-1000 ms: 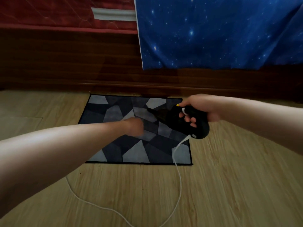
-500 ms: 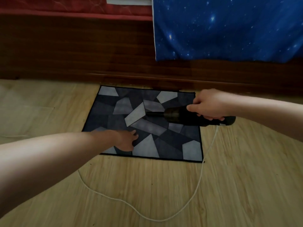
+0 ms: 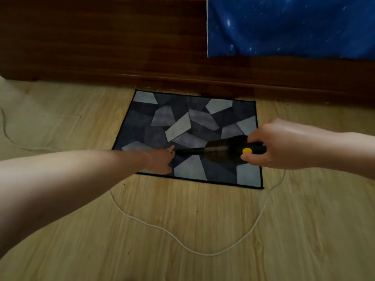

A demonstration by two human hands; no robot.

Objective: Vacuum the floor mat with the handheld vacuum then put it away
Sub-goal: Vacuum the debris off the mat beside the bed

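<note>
Flooring (image 3: 182,224) of pale, grained wood planks is lying nearest, and one thin white cord (image 3: 203,254) is looping across it in a slack curve, running up toward the right hand (image 3: 280,147). Two bare hands are reaching forward. The left hand (image 3: 160,161) is resting on the one floor mat (image 3: 190,122) close to its near edge, its fingers down on the pile and holding nothing, with one fingertip pointing up just beside the nozzle tip. The right hand is gripping the rear of the one handheld vacuum (image 3: 221,152), fingers and thumb curling round its black body. The vacuum is a smooth, tapering shape, narrowing from those fingers to a slim nozzle that is pointing left, low over the near half of the mat; contact with the pile is not clear. One round yellow button (image 3: 247,151) is showing just ahead of the right thumb. The mat is rectangular, short-piled, dark-bordered, patterned in angular grey and navy patches. Beyond the fingers, one glossy dark wooden board (image 3: 101,47) is running across, and one blue star-printed cloth (image 3: 284,27) is hanging over its right part.
</note>
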